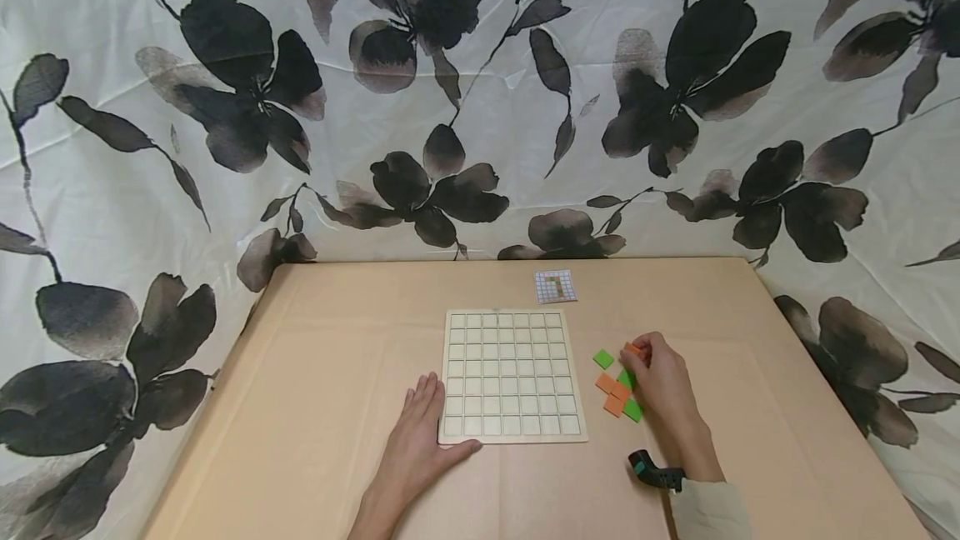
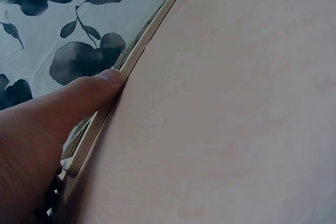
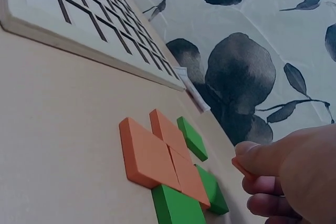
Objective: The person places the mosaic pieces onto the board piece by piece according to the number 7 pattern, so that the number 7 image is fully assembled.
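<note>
A pale board with a grid of square cells [image 1: 513,376] lies flat on the table. My left hand [image 1: 420,440] rests at its lower left corner, fingers extended along the left side and thumb along the front edge. To the right of the board, my right hand [image 1: 663,382] pinches an orange square tile [image 3: 242,168] between thumb and fingers, with most of the tile hidden. Beside that hand lies a loose group of tiles: several orange tiles [image 3: 149,153] and green tiles [image 3: 192,138], some touching each other.
A small printed card with a coloured grid pattern [image 1: 555,287] lies behind the board, near the table's back edge. A black band [image 1: 656,472] circles the right wrist. Floral cloth [image 1: 420,107] hangs behind the wooden table [image 1: 337,340].
</note>
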The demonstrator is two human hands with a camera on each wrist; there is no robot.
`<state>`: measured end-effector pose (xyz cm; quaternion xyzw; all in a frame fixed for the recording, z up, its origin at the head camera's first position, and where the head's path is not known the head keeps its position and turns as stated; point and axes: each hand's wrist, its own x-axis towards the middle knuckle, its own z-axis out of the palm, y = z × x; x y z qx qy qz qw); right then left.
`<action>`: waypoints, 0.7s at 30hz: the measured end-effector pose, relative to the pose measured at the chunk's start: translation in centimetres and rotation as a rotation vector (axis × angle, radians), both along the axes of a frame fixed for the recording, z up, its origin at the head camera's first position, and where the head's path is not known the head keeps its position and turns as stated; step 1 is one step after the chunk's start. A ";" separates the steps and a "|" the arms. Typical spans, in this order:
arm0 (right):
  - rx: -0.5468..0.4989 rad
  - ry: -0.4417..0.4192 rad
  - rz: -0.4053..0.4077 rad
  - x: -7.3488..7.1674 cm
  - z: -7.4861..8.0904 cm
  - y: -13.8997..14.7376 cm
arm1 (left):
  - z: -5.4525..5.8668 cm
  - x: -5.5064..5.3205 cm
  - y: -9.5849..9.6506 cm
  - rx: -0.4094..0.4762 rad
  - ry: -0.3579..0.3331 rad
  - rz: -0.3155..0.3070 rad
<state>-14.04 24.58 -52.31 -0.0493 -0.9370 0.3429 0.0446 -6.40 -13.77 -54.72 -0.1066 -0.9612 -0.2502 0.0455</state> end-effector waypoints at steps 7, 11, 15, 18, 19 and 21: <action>-0.013 0.022 -0.002 -0.2 0.5 -0.7 | -0.1 -0.1 0.1 0.001 -0.006 0.003; -0.022 0.032 0.004 -0.4 0.8 -1.3 | -0.1 -0.1 0.1 0.002 -0.005 0.004; -0.032 0.041 0.015 -0.6 0.9 -1.7 | -0.1 -0.1 0.0 0.004 -0.007 0.005; -0.028 0.042 0.015 -0.8 0.9 -2.0 | 0.0 -0.1 0.0 0.005 -0.012 0.004; -0.025 0.041 0.014 -0.8 0.9 -2.2 | 0.0 -0.1 0.0 0.006 -0.013 0.003; -0.020 0.036 0.010 -1.0 0.9 -2.4 | -0.1 -0.1 0.0 0.007 -0.012 0.001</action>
